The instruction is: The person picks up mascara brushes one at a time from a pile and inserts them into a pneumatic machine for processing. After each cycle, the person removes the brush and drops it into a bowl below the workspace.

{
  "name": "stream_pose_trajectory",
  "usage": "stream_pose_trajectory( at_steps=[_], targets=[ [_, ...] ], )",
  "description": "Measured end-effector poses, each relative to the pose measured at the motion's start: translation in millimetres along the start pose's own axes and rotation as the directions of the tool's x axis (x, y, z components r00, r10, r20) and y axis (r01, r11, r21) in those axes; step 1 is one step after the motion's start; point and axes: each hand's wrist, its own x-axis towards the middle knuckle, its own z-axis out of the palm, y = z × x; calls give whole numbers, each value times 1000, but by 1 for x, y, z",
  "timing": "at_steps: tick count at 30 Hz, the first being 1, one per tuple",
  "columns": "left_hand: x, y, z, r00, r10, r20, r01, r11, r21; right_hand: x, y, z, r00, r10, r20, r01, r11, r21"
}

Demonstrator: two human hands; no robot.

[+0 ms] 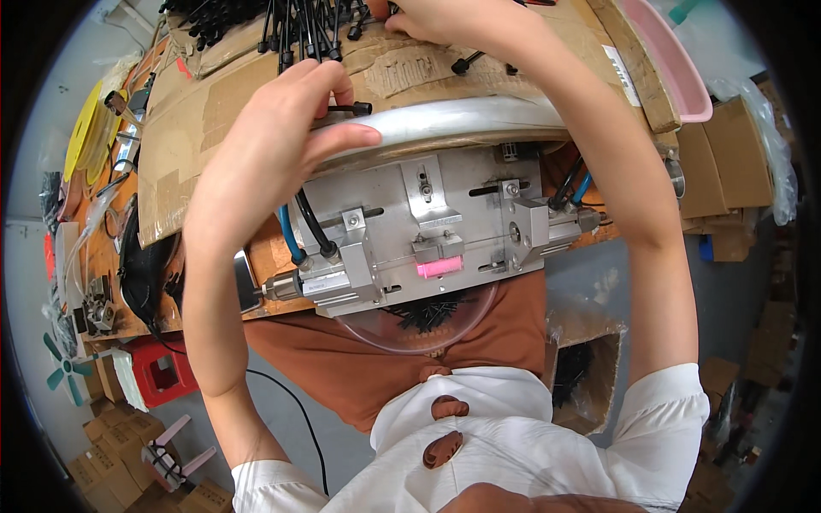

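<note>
Pickup appears current: left hand [278,128] at black rod [362,109], right hand [432,19] near far rods [301,32], grips unclear; next: firm pinch.

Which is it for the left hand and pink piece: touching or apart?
Apart: the head view shows the metal plate between left hand and pink piece.

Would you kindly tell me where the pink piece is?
In the head view, the pink piece is near the centre, at the front edge of the fixture, above the bowl and lower right of the left hand.

Grey floor [590,299] (plus red stool [182,382])
</note>
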Motion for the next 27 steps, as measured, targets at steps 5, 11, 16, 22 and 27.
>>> stream_pose_trajectory(
  at_steps=[5, 11, 16, 22, 27],
  targets=[
    [6, 6, -5, 995, -96, -2, 93, 976, -194, -15, -3, -16, 998, -56, -20, 60, 943, 329],
    [-23, 9, -41, 949, -288, -131, 117, 705, -700, -37, 5, -39, 982, 156, 106, -101, -39, 994],
    [-68, 68, 17, 900, -187, -395, 49, 941, -334, -56, 25, -41, 933, 354, 63, -33, -92, 995],
    [-147, 138, 115, 940, -245, -238, 209, 964, -166, -84, 9, -61, 869, 481, -113, 175, -86, 981],
    [-136, 147, 147, 952, -267, -151, 263, 964, -46, -119, -6, -77, 919, 387, -79, 161, -184, 970]
  ],
)
